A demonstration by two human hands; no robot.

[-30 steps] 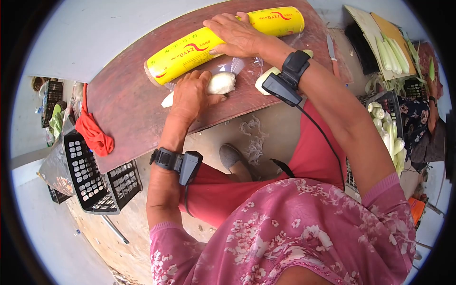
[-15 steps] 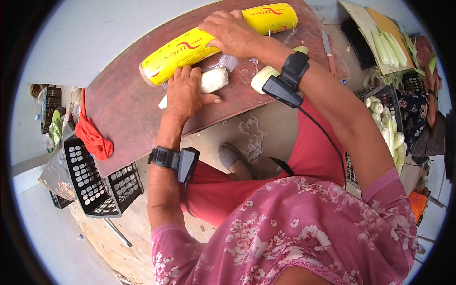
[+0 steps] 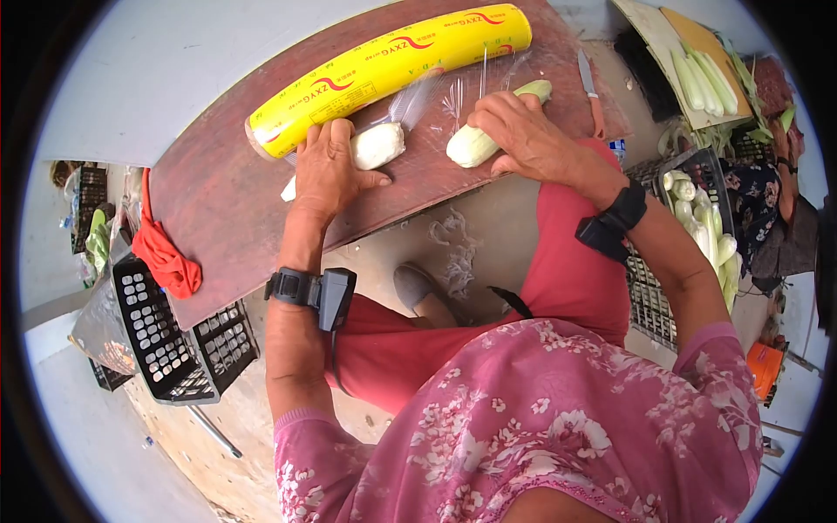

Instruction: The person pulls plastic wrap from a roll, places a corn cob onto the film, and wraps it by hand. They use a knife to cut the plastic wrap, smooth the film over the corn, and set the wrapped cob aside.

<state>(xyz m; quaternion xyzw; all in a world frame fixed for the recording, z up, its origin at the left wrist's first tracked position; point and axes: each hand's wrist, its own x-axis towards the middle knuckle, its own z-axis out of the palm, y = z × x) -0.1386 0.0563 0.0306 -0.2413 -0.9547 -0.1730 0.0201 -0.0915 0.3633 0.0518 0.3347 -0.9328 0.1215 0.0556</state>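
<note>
On the red-brown tabletop point(image 3: 227, 218) lies a long yellow roll of cling film point(image 3: 384, 65), with clear film point(image 3: 417, 100) drawn out from its near side. My left hand point(image 3: 330, 170) is over a pale, long vegetable point(image 3: 379, 146), fingers across it and thumb out to the right; its middle is hidden under my palm. The fingertips are close to the roll's lower edge. My right hand point(image 3: 527, 139) is closed over a second pale green vegetable point(image 3: 473, 146), thumb on the near side. Crinkled film lies beside and partly around this one.
A knife point(image 3: 591, 91) with an orange handle lies at the table's right end. A red cloth point(image 3: 166, 253) hangs over the left edge above a black crate point(image 3: 161, 331). On the right, another crate point(image 3: 649, 296) holds pale vegetables. Another person's arm point(image 3: 787, 183) shows at far right.
My right hand has left the yellow roll and come down and right onto the right-hand vegetable. My left hand remains on its vegetable. The view has shifted slightly.
</note>
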